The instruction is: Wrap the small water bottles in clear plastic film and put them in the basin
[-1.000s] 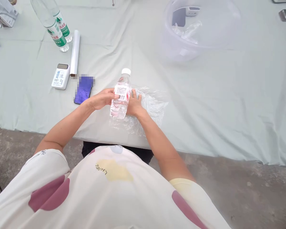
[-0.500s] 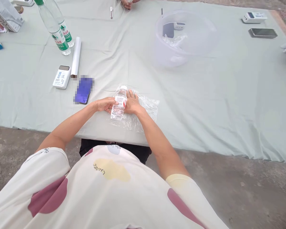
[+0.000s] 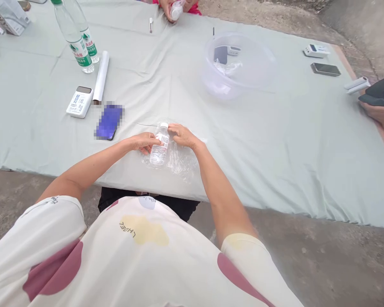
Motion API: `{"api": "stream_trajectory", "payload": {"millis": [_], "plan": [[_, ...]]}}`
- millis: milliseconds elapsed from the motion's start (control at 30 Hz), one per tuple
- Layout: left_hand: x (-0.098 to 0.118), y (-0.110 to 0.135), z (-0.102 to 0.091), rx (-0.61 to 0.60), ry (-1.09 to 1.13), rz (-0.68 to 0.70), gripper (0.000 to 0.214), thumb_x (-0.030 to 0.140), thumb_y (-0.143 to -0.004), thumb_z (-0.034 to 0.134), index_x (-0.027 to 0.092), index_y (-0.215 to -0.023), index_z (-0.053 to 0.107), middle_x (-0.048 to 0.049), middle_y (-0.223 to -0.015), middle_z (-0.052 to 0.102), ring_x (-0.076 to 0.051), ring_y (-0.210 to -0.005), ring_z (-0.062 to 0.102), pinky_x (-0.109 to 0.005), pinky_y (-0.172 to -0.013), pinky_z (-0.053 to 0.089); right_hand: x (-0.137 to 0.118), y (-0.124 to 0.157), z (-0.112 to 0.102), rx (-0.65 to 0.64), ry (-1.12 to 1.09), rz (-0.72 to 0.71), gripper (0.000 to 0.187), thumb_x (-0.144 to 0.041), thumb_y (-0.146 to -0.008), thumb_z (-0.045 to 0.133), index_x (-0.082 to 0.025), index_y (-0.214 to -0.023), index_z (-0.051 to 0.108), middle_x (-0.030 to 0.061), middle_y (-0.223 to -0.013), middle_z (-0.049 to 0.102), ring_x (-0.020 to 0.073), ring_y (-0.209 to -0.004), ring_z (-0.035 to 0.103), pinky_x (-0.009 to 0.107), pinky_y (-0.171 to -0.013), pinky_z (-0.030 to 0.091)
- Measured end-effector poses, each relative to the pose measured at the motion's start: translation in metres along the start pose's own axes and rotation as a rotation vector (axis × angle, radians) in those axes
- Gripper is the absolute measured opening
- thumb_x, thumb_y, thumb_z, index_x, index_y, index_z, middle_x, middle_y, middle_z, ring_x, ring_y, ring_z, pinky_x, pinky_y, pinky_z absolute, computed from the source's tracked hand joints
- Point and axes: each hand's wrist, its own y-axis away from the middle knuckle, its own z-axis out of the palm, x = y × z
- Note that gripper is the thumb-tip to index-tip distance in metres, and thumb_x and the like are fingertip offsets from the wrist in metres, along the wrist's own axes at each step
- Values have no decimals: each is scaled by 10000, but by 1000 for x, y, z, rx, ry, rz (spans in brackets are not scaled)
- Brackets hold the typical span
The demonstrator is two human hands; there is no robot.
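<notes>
A small clear water bottle (image 3: 159, 148) with a white cap and a red-and-white label lies on a sheet of clear plastic wrap (image 3: 182, 160) near the table's front edge. My left hand (image 3: 143, 141) is curled against the bottle's left side. My right hand (image 3: 182, 134) is closed on the bottle's upper right, fingers pinching at the wrap by the cap.
A blue phone (image 3: 108, 122), a white power bank (image 3: 80, 101) and a roll (image 3: 100, 76) lie to the left, near two green-labelled bottles (image 3: 77, 37). A clear plastic bowl (image 3: 238, 66) stands behind. Other people's hands show at the far edge (image 3: 176, 8) and at right (image 3: 379, 111).
The bottle has gone from held up and tilted to lying low on the wrap. My right hand has shifted from the bottle's side up towards its cap. The camera has drawn back.
</notes>
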Motion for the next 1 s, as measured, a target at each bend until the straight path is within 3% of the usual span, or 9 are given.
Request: {"api": "stream_trajectory", "payload": {"millis": [100, 300, 467, 533, 633, 733, 833, 900, 1000], "plan": [[2, 1, 5, 40, -35, 1, 504, 572, -611, 799, 209, -867, 560, -36, -728, 603, -224, -712, 666, -315, -585, 535, 3, -6, -6, -20, -166, 62, 517, -140, -733, 389, -209, -1112, 734, 18, -1382, 623, 214, -1338, 511, 402, -1134, 394], [7, 5, 7, 49, -77, 0, 516, 522, -588, 816, 208, -880, 529, -32, -703, 595, -215, -684, 657, -302, -566, 537, 13, -20, -11, 49, -259, 258, 605, -281, -872, 409, -110, -1443, 514, 104, -1581, 400, 206, -1468, 366, 398, -1212, 286], [9, 4, 7, 42, -82, 2, 510, 524, -574, 827, 203, -838, 531, -27, -687, 580, -222, -673, 656, -309, -554, 540, 13, -32, -18, 59, -254, 262, 635, -298, -878, 457, -121, -1487, 456, 103, -1552, 446, 216, -1432, 418, 397, -1195, 321], [9, 4, 7, 41, -73, 4, 508, 520, -570, 833, 206, -828, 529, -23, -684, 574, -223, -674, 655, -313, -557, 540, 10, -38, -21, 67, -232, 240, 629, -297, -845, 527, -141, -1455, 505, 102, -1507, 502, 236, -1391, 463, 405, -1168, 354], [10, 6, 7, 54, -52, 5, 496, 510, -560, 841, 209, -802, 530, -17, -680, 576, -218, -668, 657, -315, -564, 537, 6, -47, -23, 85, -180, 253, 391, -256, -806, 572, -174, -1157, 724, 93, -1334, 641, 265, -1265, 561, 417, -1103, 412], [11, 9, 8, 65, -55, 9, 449, 492, -579, 833, 203, -755, 538, -19, -654, 584, -196, -630, 645, -308, -569, 534, 5, -52, -22, 137, -226, 355, 259, -293, -842, 550, -167, -947, 751, 90, -1084, 724, 255, -1038, 649, 407, -972, 492], [13, 13, 9, 74, -112, 13, 414, 498, -625, 809, 198, -719, 540, -28, -644, 606, -180, -595, 632, -300, -571, 528, 7, -57, -19, 190, -285, 424, 264, -322, -864, 538, -171, -963, 731, 72, -943, 730, 236, -907, 653, 405, -898, 518], [15, 15, 10, 89, -158, 18, 410, 522, -650, 788, 196, -758, 563, -36, -657, 635, -193, -609, 652, -298, -577, 524, 10, -58, -17, 260, -277, 419, 258, -290, -854, 550, -180, -1015, 718, 78, -1030, 723, 243, -985, 645, 416, -936, 505], [19, 17, 11, 140, -265, -15, 465, 549, -669, 766, 189, -919, 611, -28, -635, 659, -231, -625, 686, -308, -602, 515, 8, -49, -18, 472, -234, 406, 330, -265, -877, 530, -183, -1167, 661, 107, -1216, 664, 249, -1111, 617, 435, -1007, 474]]}}
